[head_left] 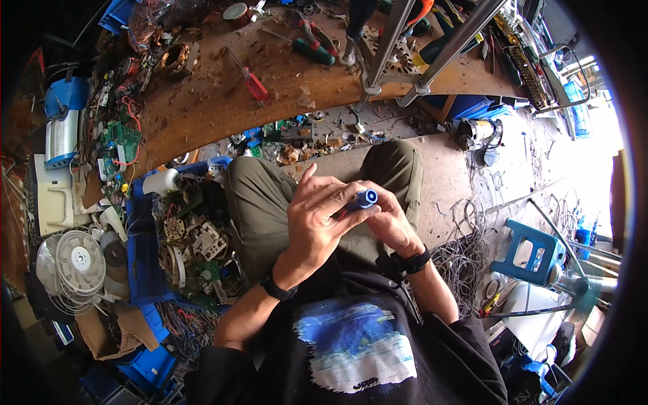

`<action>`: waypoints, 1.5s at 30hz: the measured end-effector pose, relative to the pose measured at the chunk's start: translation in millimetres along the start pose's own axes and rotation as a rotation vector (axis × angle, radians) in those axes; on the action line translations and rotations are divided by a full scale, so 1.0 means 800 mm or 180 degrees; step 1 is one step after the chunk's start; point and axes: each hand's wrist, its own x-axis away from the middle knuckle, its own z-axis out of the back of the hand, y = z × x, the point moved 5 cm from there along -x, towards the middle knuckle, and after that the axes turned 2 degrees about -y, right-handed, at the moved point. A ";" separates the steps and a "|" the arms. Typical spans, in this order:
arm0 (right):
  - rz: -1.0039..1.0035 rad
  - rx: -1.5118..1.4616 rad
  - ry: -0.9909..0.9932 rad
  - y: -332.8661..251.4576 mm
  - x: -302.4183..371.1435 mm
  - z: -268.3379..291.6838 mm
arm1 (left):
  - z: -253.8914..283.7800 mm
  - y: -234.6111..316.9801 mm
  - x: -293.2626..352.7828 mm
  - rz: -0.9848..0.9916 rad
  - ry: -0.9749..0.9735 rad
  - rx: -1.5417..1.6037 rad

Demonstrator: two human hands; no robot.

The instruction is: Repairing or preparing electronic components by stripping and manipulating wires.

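Above my lap, both hands are together around a blue cylindrical thing (365, 198) with a round end and a pale centre, like a tool handle. Its round end faces up toward me, and the fingers hide the rest, so its exact kind does not show. My left hand (316, 210) is closed along its left side, with one finger sticking up. From the right, my right hand (390, 223) closes on it too, its fingertips partly covered by the left hand.
Ahead is a wooden bench (182, 128) with a red-handled screwdriver (255, 84), pliers (317, 42) and a metal stand (395, 47). At left, a blue crate (145, 270) holds motors and circuit boards beside a fan (79, 260). Tangled cables (462, 250) and a blue stool (530, 253) are at right.
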 end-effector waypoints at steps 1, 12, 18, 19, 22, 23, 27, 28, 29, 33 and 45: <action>0.0112 0.0523 0.0270 -0.009 0.001 0.003 | 0.000 0.000 -0.001 -0.0015 -0.0002 -0.0078; 0.0814 0.1680 0.0343 -0.071 0.009 -0.020 | 0.000 -0.005 -0.002 -0.0154 -0.0284 -0.0438; 0.0809 0.1590 0.0276 -0.067 0.012 -0.014 | 0.008 -0.006 0.000 -0.0118 -0.0262 -0.0161; 0.0784 0.1587 0.0291 -0.064 0.012 -0.013 | 0.009 -0.006 0.001 -0.0111 -0.0258 -0.0113; 0.0648 0.0935 0.0094 -0.049 0.010 -0.012 | 0.012 -0.003 0.001 -0.0144 -0.0166 -0.0172; 0.0610 0.0911 0.0107 -0.046 0.009 -0.010 | 0.012 -0.002 0.001 -0.0161 -0.0168 -0.0157; 0.0414 0.0809 0.0309 -0.037 0.011 0.000 | 0.010 -0.004 -0.001 0.0019 -0.0299 0.0021; 0.0323 0.0716 0.0365 -0.035 0.012 0.001 | 0.010 -0.006 -0.001 0.0127 -0.0370 0.0056; 0.0286 0.0728 0.0432 -0.035 0.013 0.002 | 0.011 -0.005 -0.002 0.0099 -0.0347 0.0085; 0.0268 0.0860 0.0215 -0.038 0.015 -0.010 | 0.012 -0.002 -0.002 0.0198 -0.0338 0.0257; 0.0119 0.0581 0.0242 -0.038 0.012 -0.016 | -0.018 -0.015 0.008 0.1640 -0.0832 0.1918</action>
